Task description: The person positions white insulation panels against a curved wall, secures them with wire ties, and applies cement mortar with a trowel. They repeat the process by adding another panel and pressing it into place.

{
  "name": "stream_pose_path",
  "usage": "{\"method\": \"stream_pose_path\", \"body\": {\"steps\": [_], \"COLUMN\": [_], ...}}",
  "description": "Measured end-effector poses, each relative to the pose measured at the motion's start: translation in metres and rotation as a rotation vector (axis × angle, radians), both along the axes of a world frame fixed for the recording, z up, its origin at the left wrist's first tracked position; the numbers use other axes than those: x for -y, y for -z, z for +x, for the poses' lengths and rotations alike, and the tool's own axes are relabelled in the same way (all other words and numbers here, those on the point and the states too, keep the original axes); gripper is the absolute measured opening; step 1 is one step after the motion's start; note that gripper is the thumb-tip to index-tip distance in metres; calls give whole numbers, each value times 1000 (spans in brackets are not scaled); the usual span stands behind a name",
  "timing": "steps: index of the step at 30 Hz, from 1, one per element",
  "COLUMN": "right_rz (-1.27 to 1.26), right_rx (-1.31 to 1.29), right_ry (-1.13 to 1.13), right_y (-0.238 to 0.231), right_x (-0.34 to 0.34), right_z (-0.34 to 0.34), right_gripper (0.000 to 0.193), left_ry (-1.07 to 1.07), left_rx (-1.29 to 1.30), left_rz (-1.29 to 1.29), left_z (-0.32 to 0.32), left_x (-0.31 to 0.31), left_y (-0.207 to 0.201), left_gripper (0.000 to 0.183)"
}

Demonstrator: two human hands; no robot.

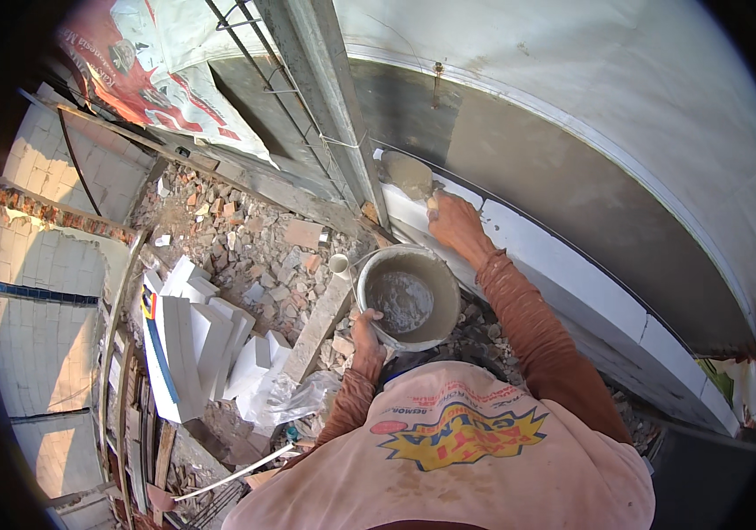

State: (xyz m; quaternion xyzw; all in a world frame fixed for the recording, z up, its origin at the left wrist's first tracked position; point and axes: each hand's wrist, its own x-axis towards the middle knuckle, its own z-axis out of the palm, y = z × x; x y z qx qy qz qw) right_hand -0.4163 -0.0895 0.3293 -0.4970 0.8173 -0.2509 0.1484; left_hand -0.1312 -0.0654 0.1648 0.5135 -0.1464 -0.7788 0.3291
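My left hand [367, 340] grips the near left rim of a round grey bucket [453, 305], the thumb over its edge. Wet grey mortar [400, 299] lies in the bottom of the bucket. My right hand [459, 228] is closed around the handle of a trowel [409, 175], beyond the bucket. The trowel's broad blade looks coated with mortar and lies over the top of a low wall of white blocks [537, 247], beside a metal post. Most of the handle is hidden in my fist.
A grey metal post [329, 97] and a rebar cage [276, 75] rise at the wall's left end. White blocks [174, 353] with a blue handsaw [159, 349] stand left, among rubble [263, 252]. A plank [318, 327] and plastic sheet [294, 399] lie nearer. Behind the wall is a grey panel [554, 194].
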Motion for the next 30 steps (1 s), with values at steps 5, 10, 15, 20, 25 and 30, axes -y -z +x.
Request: {"method": "stream_pose_path", "body": {"steps": [5, 10, 15, 20, 25, 30], "right_rz": [121, 210, 259, 243, 342, 332], "right_rx": [50, 99, 226, 179, 237, 255], "right_ry": [-62, -32, 111, 80, 138, 180], "right_y": [2, 5, -5, -12, -18, -40], "right_x": [56, 30, -14, -59, -94, -132], "right_z": [-3, -16, -25, -36, -47, -52], "right_gripper": [34, 35, 36, 39, 39, 35], "left_ry": [9, -26, -15, 3, -35, 7], "left_rx": [-11, -13, 64, 74, 6, 28], "left_rz": [13, 30, 40, 26, -14, -15], "left_z": [9, 16, 13, 5, -6, -15], "left_x": [1, 0, 6, 11, 12, 12], "left_y": [-8, -21, -22, -21, -18, -19], "left_gripper": [34, 28, 28, 25, 22, 21]}}
